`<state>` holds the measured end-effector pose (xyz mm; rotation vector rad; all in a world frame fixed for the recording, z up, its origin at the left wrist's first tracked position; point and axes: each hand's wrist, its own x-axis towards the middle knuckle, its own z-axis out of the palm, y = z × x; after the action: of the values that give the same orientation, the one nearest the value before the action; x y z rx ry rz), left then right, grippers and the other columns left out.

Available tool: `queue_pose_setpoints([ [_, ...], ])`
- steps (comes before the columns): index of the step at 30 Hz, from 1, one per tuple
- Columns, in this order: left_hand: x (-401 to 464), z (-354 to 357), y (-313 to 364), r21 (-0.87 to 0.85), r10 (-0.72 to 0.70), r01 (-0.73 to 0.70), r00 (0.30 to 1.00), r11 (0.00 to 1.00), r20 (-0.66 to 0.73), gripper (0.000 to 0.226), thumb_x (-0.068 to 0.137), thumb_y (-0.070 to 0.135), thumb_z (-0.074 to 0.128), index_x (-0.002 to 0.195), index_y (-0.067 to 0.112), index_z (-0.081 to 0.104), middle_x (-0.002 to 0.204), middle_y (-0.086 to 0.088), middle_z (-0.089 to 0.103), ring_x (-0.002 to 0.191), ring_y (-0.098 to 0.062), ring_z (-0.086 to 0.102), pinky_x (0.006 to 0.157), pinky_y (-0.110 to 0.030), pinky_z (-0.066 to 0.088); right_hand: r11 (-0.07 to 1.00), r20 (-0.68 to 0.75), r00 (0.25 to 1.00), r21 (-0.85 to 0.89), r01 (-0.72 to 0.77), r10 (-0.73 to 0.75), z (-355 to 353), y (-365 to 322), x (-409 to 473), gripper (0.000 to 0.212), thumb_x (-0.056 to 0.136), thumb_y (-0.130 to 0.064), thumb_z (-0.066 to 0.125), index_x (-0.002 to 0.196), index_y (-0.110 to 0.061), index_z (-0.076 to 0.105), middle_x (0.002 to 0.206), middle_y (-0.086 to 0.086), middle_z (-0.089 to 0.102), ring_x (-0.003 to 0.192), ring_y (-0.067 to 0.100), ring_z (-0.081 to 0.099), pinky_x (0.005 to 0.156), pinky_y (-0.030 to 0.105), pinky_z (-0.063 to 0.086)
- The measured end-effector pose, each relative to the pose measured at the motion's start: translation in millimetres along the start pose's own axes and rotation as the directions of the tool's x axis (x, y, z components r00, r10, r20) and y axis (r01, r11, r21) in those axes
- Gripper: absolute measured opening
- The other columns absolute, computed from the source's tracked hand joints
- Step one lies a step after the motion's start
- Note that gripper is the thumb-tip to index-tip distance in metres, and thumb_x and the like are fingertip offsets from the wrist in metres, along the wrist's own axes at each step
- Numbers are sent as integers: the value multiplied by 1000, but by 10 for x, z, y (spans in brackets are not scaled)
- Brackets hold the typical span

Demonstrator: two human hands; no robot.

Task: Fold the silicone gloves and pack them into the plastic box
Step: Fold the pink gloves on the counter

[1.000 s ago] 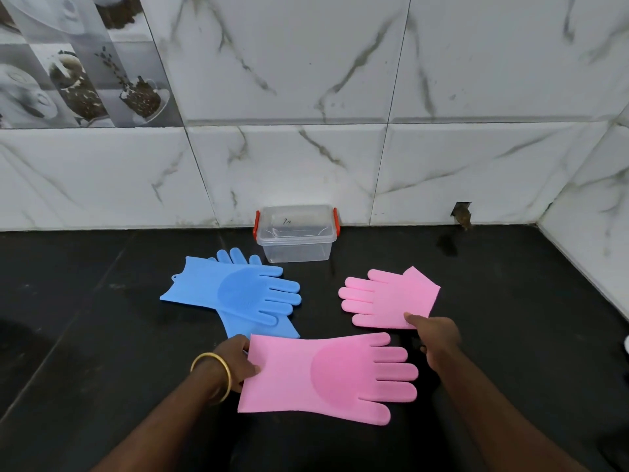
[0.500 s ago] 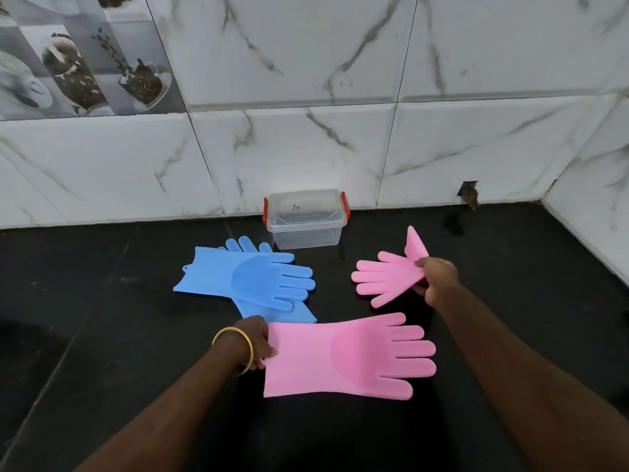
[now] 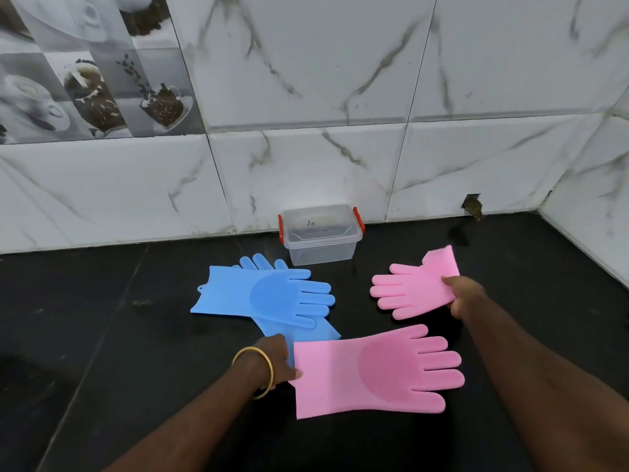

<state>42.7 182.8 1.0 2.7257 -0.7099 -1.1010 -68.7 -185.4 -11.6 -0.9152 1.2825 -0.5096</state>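
On the black bench (image 3: 102, 335), the right hand (image 3: 464, 296) pinches the far pink silicone glove (image 3: 413, 289) by its cuff; the left hand (image 3: 277, 361) grips the near pink silicone glove (image 3: 367, 376). Folding cuff over palm squarely should fit the clear plastic box (image 3: 321, 238).

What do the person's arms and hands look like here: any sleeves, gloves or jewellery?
Both forearms are bare as far as the frame shows, with no sleeves in view. The left hand is bare and has a plain thin gold bangle around the wrist. The right hand is bare too, with nothing on the wrist. No rings, watch or markings can be made out on either hand.
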Motion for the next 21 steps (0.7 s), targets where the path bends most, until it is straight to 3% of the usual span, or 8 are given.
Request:
queue_pose_setpoints([
  [5, -35, -124, 78, 92, 71, -68, 997, 993, -34, 45, 83, 48, 67, 115, 20, 55, 113, -1, 63, 99, -14, 60, 86, -27, 52, 953, -187, 939, 39, 300, -288, 135, -30, -81, 30, 78, -4, 76, 108, -7, 70, 110, 14, 71, 79, 17, 63, 73, 28, 52],
  [7, -46, -138, 106, 96, 95, -93, 995, 991, -17, 43, 82, 51, 66, 113, 21, 57, 111, 0, 63, 98, -14, 61, 86, -27, 53, 924, -306, 896, 105, 369, -323, 141, -44, -109, 37, 77, -5, 76, 113, -11, 67, 113, 11, 69, 85, 16, 65, 80, 27, 55],
  [9, -52, -135, 109, 73, 114, -114, 993, 991, -4, 43, 80, 53, 66, 110, 24, 58, 108, 3, 63, 95, -12, 60, 84, -27, 53, 917, -367, 905, 241, 317, -216, 103, -96, -77, 54, 77, -1, 75, 127, -11, 57, 118, 8, 64, 94, 19, 64, 90, 32, 54],
  [11, -61, -134, 108, 64, 146, -146, 989, 987, 0, 42, 78, 55, 67, 108, 26, 59, 105, 6, 61, 93, -10, 59, 80, -25, 51, 925, -225, 974, 370, 83, 3, 30, -165, 7, 57, 79, -4, 76, 131, -7, 53, 122, 10, 60, 99, 20, 64, 89, 35, 54],
  [14, -107, -194, 158, 44, 206, -208, 978, 977, 39, 40, 78, 54, 68, 107, 29, 58, 100, 9, 59, 89, -10, 60, 76, -24, 51, 927, 29, 999, 372, -37, 28, 23, -352, -11, 32, 86, -3, 70, 117, -2, 62, 128, 14, 63, 84, 18, 66, 70, 32, 55],
  [17, -216, -342, 311, -21, 323, -324, 930, 946, 174, 40, 81, 50, 67, 113, 27, 59, 101, 4, 65, 83, -13, 71, 81, -29, 55, 921, 8, 983, 353, 167, -182, 148, -655, -187, 60, 80, 7, 71, 135, -7, 53, 125, 19, 62, 83, 21, 66, 65, 32, 54],
  [19, -298, -492, 462, 11, 422, -437, 875, 899, 238, 39, 84, 48, 65, 115, 26, 60, 103, 3, 68, 85, -13, 72, 87, -30, 54, 902, 79, 924, 265, 341, -373, 256, -859, -382, 56, 81, 7, 69, 131, -11, 54, 124, 18, 62, 87, 22, 66, 72, 35, 56],
  [21, -339, -662, 641, 35, 544, -560, 816, 828, 193, 29, 87, 40, 65, 109, 22, 64, 91, 7, 70, 81, -10, 68, 78, -20, 50, 833, 182, 814, 62, 550, -551, 338, -1040, -574, 46, 85, -2, 68, 127, -16, 56, 118, 13, 66, 96, 23, 67, 85, 39, 56],
])
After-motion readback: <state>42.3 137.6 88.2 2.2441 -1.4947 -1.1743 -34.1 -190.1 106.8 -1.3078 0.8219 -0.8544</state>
